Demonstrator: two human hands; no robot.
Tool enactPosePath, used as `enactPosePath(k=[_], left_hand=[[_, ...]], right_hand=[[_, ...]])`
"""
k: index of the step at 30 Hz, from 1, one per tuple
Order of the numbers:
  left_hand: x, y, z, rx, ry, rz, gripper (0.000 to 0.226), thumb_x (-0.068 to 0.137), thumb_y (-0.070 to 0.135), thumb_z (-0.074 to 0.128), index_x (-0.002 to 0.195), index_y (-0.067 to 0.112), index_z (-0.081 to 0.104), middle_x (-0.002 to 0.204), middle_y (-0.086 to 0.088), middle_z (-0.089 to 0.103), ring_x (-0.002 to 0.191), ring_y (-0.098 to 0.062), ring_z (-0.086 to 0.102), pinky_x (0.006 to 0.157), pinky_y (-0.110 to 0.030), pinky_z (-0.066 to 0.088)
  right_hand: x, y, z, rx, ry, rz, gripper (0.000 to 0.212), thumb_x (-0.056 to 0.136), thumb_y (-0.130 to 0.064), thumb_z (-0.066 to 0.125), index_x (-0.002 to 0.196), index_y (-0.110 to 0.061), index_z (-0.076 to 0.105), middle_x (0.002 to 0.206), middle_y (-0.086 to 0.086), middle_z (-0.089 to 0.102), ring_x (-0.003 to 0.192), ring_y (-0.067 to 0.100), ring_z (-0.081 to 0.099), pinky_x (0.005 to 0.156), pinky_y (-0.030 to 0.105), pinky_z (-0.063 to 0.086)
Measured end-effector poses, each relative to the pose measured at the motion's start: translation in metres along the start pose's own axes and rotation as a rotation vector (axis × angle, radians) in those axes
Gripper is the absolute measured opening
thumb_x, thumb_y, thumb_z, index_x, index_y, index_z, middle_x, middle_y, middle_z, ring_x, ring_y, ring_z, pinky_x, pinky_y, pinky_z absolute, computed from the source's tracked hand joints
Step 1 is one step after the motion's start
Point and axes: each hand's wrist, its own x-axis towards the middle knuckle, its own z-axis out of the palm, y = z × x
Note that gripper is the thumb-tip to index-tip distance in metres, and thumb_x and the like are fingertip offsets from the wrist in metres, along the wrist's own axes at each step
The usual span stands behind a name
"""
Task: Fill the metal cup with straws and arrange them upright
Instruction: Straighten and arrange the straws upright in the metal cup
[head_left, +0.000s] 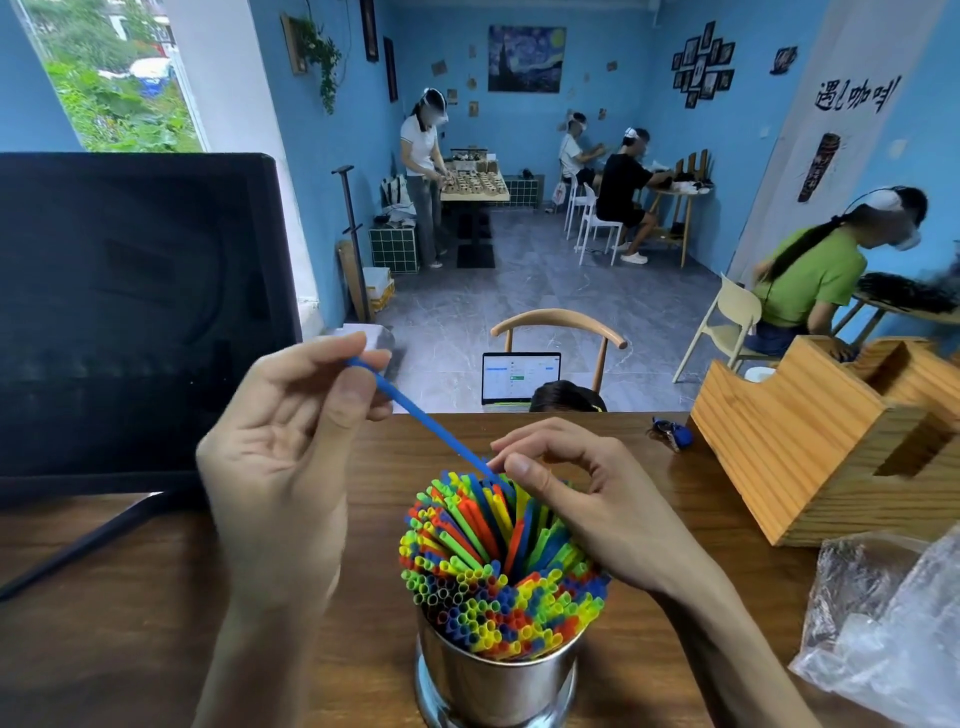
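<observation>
A shiny metal cup (496, 686) stands near the front edge of the wooden table (130, 597), packed with several upright straws (493, 561) in red, blue, green and yellow. My left hand (280, 457) pinches the upper end of a single blue straw (421, 415), which slants down to the right into the bundle. My right hand (576, 493) hovers over the far side of the bundle, thumb and forefinger pinching the blue straw's lower end where it meets the other straws.
A black monitor (135, 322) with its cable stands at the left. A wooden organiser box (831, 441) sits at the right, a crumpled clear plastic bag (893, 623) in front of it. A small blue object (672, 431) lies near the far edge. Other people work beyond the table.
</observation>
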Motion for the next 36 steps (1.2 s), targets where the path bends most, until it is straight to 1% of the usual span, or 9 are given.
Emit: enactPosePath(k=[7,12,14,17,20,26,30,33,36], left_hand=[[0.003,-0.002,-0.004,-0.049,0.074,-0.084,0.014,0.097,0.008,0.057,0.103,0.02,0.062,0.091,0.004,0.073,0.087,-0.012,0.068,0.075,-0.024,0.058],[0.01,-0.006,-0.015,0.045,0.023,-0.215,0.031,0.095,-0.014,0.05,0.092,0.015,0.061,0.078,0.003,0.066,0.072,-0.009,0.067,0.066,-0.023,0.06],[0.015,-0.007,-0.023,0.152,-0.093,-0.332,0.025,0.09,-0.011,0.063,0.087,0.014,0.066,0.075,-0.001,0.07,0.066,-0.012,0.069,0.064,-0.02,0.058],[0.018,-0.009,-0.036,0.399,-0.565,-0.512,0.03,0.07,0.007,0.089,0.09,0.024,0.075,0.083,-0.005,0.075,0.074,-0.017,0.072,0.072,-0.02,0.058],[0.014,-0.009,-0.032,0.48,-0.799,-0.529,0.026,0.077,0.011,0.088,0.09,0.031,0.077,0.085,-0.004,0.074,0.075,-0.011,0.069,0.074,-0.019,0.055],[0.005,-0.005,-0.018,0.498,-0.808,-0.437,0.014,0.084,0.017,0.08,0.093,0.028,0.077,0.085,-0.002,0.072,0.072,-0.004,0.063,0.072,-0.024,0.053],[0.004,-0.006,-0.018,0.536,-0.789,-0.379,0.015,0.085,0.02,0.08,0.094,0.032,0.076,0.085,0.001,0.071,0.076,-0.017,0.064,0.074,-0.036,0.055],[0.004,-0.01,-0.016,0.579,-0.691,-0.293,0.016,0.088,0.023,0.077,0.097,0.037,0.074,0.093,0.013,0.071,0.082,-0.005,0.065,0.077,-0.028,0.055],[0.004,-0.013,-0.014,0.588,-0.699,-0.319,0.019,0.091,0.025,0.073,0.106,0.037,0.073,0.108,0.018,0.071,0.102,0.0,0.067,0.092,-0.027,0.054]], right_hand=[[-0.001,-0.004,-0.001,0.111,0.097,-0.001,0.021,0.088,-0.046,0.061,0.1,-0.033,0.073,0.092,-0.016,0.076,0.095,0.006,0.07,0.086,0.027,0.055],[-0.004,-0.009,-0.013,0.473,0.24,-0.024,0.014,0.078,-0.024,0.075,0.088,-0.014,0.073,0.082,0.011,0.078,0.076,0.019,0.075,0.067,0.021,0.054],[-0.004,-0.007,-0.018,0.638,0.271,0.003,0.02,0.072,-0.035,0.084,0.079,-0.019,0.074,0.078,0.013,0.076,0.068,0.021,0.073,0.059,0.024,0.049],[-0.002,-0.004,-0.017,0.799,0.281,0.0,0.041,0.057,-0.052,0.094,0.078,-0.021,0.078,0.068,0.005,0.069,0.063,0.017,0.068,0.057,0.021,0.049],[0.001,-0.008,-0.011,0.861,0.337,-0.059,0.04,0.061,-0.051,0.092,0.084,-0.02,0.081,0.07,-0.003,0.069,0.065,0.013,0.066,0.061,0.023,0.052],[-0.007,-0.021,-0.005,0.677,0.66,-0.267,0.041,0.09,-0.02,0.068,0.128,-0.025,0.057,0.082,-0.002,0.074,0.072,0.02,0.073,0.063,0.027,0.054],[-0.01,-0.02,-0.007,0.492,0.826,-0.429,0.035,0.095,-0.016,0.068,0.12,-0.022,0.043,0.083,-0.003,0.073,0.065,0.024,0.068,0.057,0.032,0.048],[-0.009,-0.016,-0.006,0.35,0.704,-0.387,0.032,0.094,-0.012,0.071,0.114,-0.022,0.048,0.082,0.007,0.068,0.068,0.017,0.069,0.06,0.026,0.051],[-0.006,-0.008,-0.002,0.11,0.427,-0.241,0.016,0.092,-0.026,0.075,0.103,-0.029,0.064,0.089,-0.001,0.071,0.082,0.017,0.071,0.069,0.036,0.055]])
